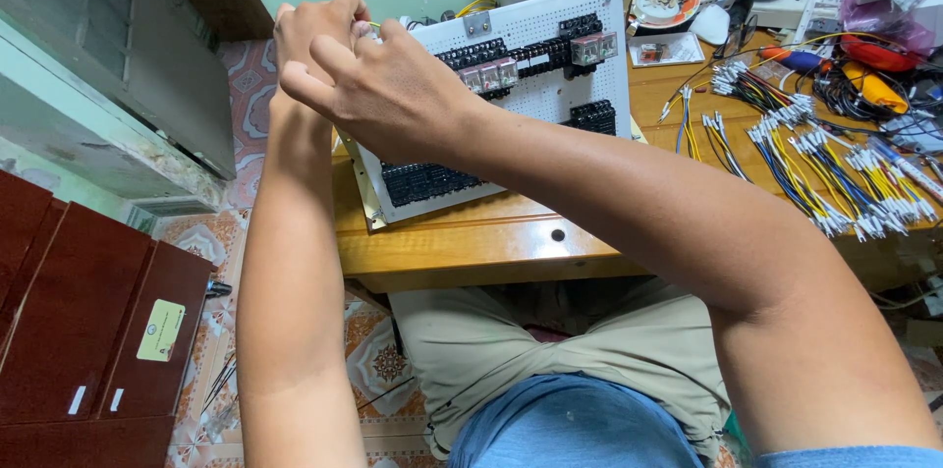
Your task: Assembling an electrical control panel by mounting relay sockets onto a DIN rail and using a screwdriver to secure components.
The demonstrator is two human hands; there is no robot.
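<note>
In the upper middle of the frame, the left hand (pixel 312 36) and the right hand (pixel 393 90) are raised together at the top left corner of a white perforated mounting board (pixel 550 100) fitted with black terminal blocks (pixel 427 181) and clear relays (pixel 489 75). Both hands are closed in a pinch; what is pinched cannot be told, though a yellow wire (pixel 475 5) is seen just beside them. The board is propped on a wooden table (pixel 491 242). Bundles of yellow, blue and black wires (pixel 825 168) are spread at right.
</note>
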